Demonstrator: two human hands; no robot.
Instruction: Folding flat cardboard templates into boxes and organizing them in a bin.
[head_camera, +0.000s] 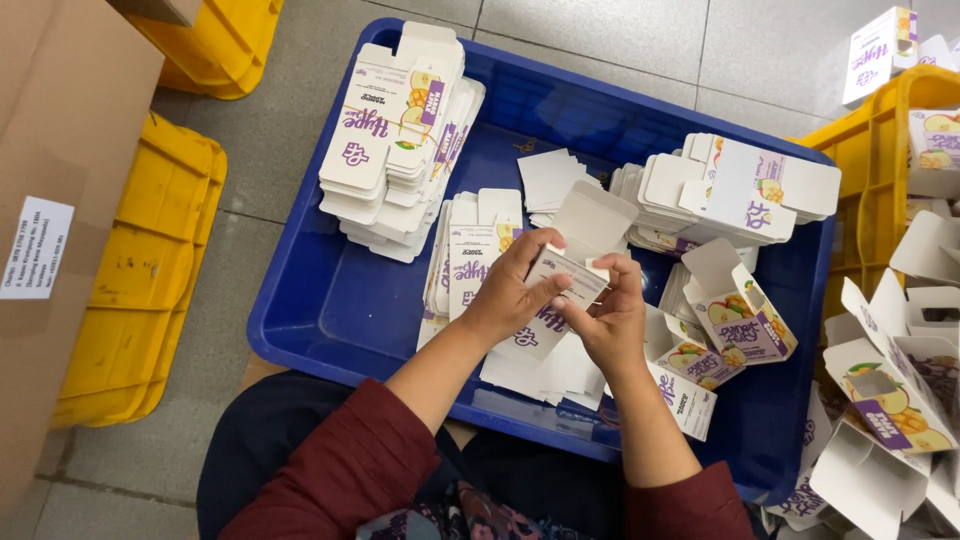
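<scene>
My left hand (515, 282) and my right hand (612, 318) together hold one flat white carton (578, 250) with purple print, its end flaps standing open, above a blue plastic tray (330, 300). Fingers of both hands pinch a flap near the carton's middle. Under the hands lies a low pile of flat cartons (540, 372). A tall stack of flat cartons (400, 140) leans at the tray's far left, another stack (720, 190) sits at its far right, and folded-up cartons (735, 318) lie just right of my right hand.
A yellow crate (880, 180) at the right holds more cartons, and assembled open cartons (890, 400) pile up beside it. Yellow crates (150, 280) and a brown cardboard box (50, 200) stand at the left on a grey tiled floor.
</scene>
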